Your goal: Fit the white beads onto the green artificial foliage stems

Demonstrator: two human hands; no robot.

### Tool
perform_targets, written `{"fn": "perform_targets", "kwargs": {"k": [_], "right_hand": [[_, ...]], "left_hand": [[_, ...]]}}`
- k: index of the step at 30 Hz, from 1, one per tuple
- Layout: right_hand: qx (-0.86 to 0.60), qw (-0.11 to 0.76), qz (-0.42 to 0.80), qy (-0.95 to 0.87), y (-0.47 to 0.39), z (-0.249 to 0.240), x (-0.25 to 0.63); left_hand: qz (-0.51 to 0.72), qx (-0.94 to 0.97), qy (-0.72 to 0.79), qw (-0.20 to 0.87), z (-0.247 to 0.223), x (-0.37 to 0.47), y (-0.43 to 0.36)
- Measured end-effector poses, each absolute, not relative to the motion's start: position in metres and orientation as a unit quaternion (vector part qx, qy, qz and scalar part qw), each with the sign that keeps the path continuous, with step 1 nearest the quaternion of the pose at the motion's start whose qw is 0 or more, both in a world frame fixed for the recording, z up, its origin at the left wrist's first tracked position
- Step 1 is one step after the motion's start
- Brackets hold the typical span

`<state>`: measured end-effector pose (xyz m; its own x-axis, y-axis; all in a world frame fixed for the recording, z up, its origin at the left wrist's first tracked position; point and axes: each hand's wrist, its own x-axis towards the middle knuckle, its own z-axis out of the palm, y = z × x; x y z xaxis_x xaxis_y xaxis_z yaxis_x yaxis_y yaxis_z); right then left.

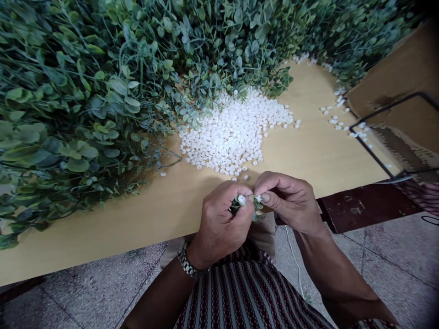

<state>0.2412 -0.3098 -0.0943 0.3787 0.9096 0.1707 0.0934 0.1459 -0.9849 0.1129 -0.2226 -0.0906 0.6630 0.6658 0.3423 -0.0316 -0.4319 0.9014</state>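
Observation:
My left hand [224,219] is closed around a green leafy artificial sprig [234,204], most of which its fingers hide. A small white plastic piece [242,199] shows on the sprig by the left thumb. My right hand [291,198] pinches a second white piece [258,198] at a stem end just right of the left fist. Both hands are close together over the near table edge. Just beyond them lies a heap of small white plastic pieces [229,132], several of them scattered loose around it.
Bushy artificial greenery [144,68] covers the back and left of the tan table [164,210]. At the right stand a torn cardboard box [394,73] and a black metal frame [373,157], with loose white pieces nearby. A white cable [295,260] hangs below the table.

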Motion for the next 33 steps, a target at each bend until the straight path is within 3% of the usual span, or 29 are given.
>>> {"fn": "perform_targets", "kwargs": {"k": [10, 16, 21, 26, 33], "right_hand": [[-0.552, 0.604, 0.321, -0.477, -0.308, -0.098, 0.241], [-0.578, 0.636, 0.219, -0.462, -0.306, -0.096, 0.241], [-0.605, 0.532, 0.266, -0.529, -0.307, -0.091, 0.239], [-0.607, 0.546, 0.249, -0.520, -0.309, -0.088, 0.237], [-0.560, 0.607, 0.257, -0.502, -0.305, -0.081, 0.218]], "left_hand": [[0.343, 0.755, 0.224, 0.512, -0.089, 0.113, -0.223], [0.308, 0.648, 0.266, 0.644, -0.089, 0.113, -0.221], [0.363, 0.558, 0.278, 0.692, -0.094, 0.114, -0.223], [0.379, 0.565, 0.266, 0.683, -0.088, 0.099, -0.217], [0.268, 0.706, 0.235, 0.612, -0.066, 0.084, -0.213]]}}
